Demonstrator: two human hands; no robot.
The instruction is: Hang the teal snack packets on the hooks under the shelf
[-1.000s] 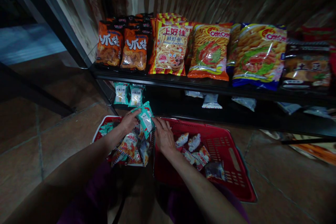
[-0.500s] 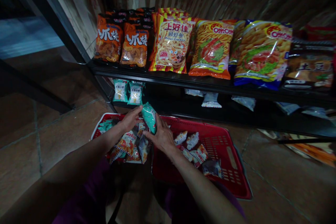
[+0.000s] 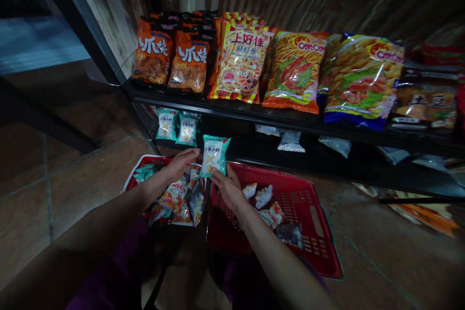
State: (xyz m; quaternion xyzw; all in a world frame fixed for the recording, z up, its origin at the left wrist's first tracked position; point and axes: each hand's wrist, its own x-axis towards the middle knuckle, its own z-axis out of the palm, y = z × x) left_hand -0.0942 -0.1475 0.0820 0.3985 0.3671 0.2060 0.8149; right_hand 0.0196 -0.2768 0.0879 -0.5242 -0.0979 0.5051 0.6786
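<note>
A teal-and-white snack bag [image 3: 213,154] is upright in my right hand [image 3: 228,187], its printed front facing me, the thumb across its lower edge. Just left of it is my left hand [image 3: 181,163], fingers stretched out and apart from the bag. On the lower shelf [image 3: 232,147], two matching teal snack bags [image 3: 166,125] stand side by side at the left end. Below my hands are two red baskets: the left basket [image 3: 128,180] holds several small packets, and the right basket [image 3: 308,213] has a few packets scattered in it.
Along the upper shelf [image 3: 232,108] stand orange snack bags [image 3: 152,55], prawn cracker bags [image 3: 241,60] and larger noodle-snack bags [image 3: 363,77]. Pale packets [image 3: 290,141] lie on the lower shelf further right. A dark metal post [image 3: 80,19] rises at the left.
The teal bag has turned from edge-on to showing its printed front. My left hand's fingers have come away from it; my right hand has shifted slightly and holds it low.
</note>
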